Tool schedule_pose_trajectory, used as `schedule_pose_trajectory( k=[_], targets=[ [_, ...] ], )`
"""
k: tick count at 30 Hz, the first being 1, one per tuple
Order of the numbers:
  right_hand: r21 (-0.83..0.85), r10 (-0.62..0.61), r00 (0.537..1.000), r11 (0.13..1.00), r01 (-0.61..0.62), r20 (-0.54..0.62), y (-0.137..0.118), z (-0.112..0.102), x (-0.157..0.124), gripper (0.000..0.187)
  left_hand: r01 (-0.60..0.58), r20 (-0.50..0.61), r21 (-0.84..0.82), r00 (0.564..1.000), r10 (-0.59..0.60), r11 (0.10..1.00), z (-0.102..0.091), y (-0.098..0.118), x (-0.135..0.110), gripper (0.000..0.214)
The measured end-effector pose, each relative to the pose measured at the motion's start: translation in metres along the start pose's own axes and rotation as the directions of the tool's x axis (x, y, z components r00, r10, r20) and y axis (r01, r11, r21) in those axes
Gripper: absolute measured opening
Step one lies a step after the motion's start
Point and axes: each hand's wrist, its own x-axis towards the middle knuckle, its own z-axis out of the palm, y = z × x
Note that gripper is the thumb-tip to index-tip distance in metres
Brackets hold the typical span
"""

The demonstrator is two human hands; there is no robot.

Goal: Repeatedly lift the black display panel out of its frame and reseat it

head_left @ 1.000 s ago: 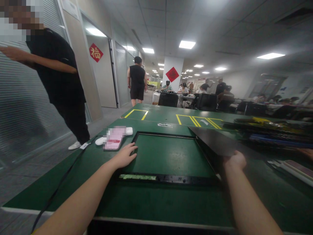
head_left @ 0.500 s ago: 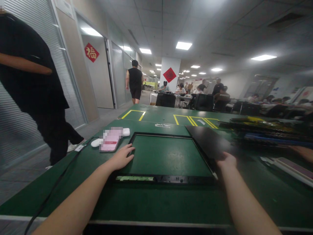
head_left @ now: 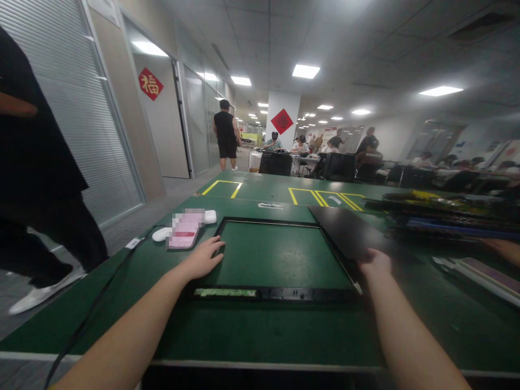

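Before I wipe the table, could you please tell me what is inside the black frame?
Inside the frame, the green table shows; a pale green strip lies along its near side. What lies under the frame's sides and the left hand is covered.

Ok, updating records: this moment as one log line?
left hand: on black frame | right hand: on dark panel | panel: along frame's right side

Dark panel [head_left: 345, 230], earlier tilted up at the right side of the black frame [head_left: 300, 294], now sits flatter; right hand [head_left: 376, 264] nearer the frame. Bystander in black [head_left: 36, 157] has shifted left, head now out of view.
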Motion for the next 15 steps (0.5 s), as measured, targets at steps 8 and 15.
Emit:
schedule_pose_trajectory(
  k=[8,15],
  targets=[
    [-0.024,0.009,1.000,1.000,-0.009,0.027,0.000,-0.001,0.003,0.032,-0.012,-0.014,-0.008,1.000,0.012,1.000,0.002,-0.003,0.001,0.059],
    [0.048,0.028,0.999,0.998,-0.030,0.034,-0.003,0.003,-0.012,0.025,0.000,-0.007,-0.009,1.000,0.000,1.000,0.001,-0.001,0.000,0.061]
  ],
)
